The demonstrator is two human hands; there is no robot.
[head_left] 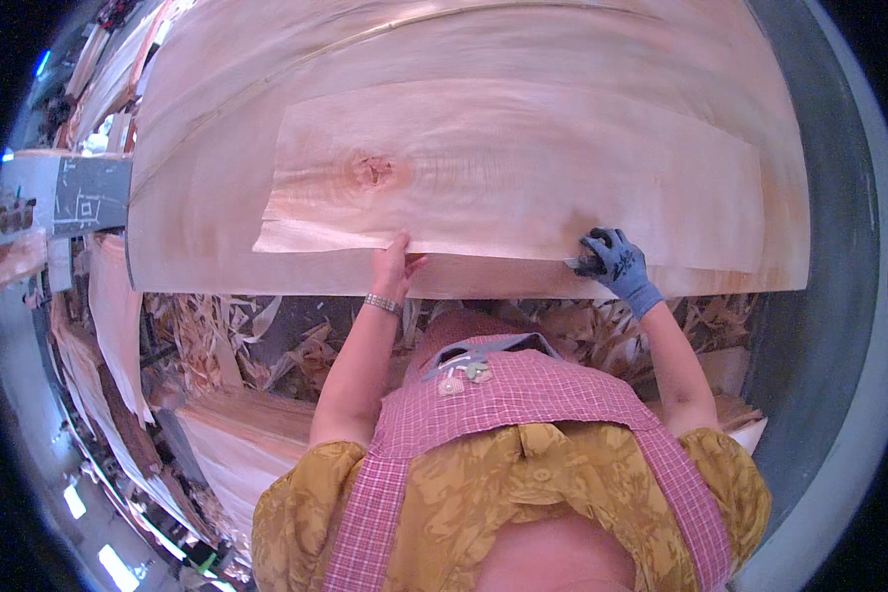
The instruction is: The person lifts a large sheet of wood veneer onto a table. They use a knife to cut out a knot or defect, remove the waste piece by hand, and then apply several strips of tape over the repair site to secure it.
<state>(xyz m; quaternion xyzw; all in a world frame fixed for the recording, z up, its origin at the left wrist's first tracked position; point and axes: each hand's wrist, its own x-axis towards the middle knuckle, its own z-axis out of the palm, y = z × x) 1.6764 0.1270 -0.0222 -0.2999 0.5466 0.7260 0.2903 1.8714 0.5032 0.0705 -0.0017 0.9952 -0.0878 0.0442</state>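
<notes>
Nearest me, wood shavings lie this side of the veneer sheet, which rests on a larger sheet. My bare left hand touches its near edge, whether pinching I can't tell; my gloved right hand curls there, contents unclear. It's probably light, flexible, splitting easily around its knot: best held along that edge, well clear.

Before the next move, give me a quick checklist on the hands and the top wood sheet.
1. Left hand at the top sheet's near edge: ok.
2. Left hand gloved: not ok, bare.
3. Right hand gloved: ok.
4. Right hand's hold: cannot tell, curled fingers hide it.
5. Top sheet within the larger sheet's outline: ok.
6. Top sheet unblemished: not ok, knot toward the left.
</notes>
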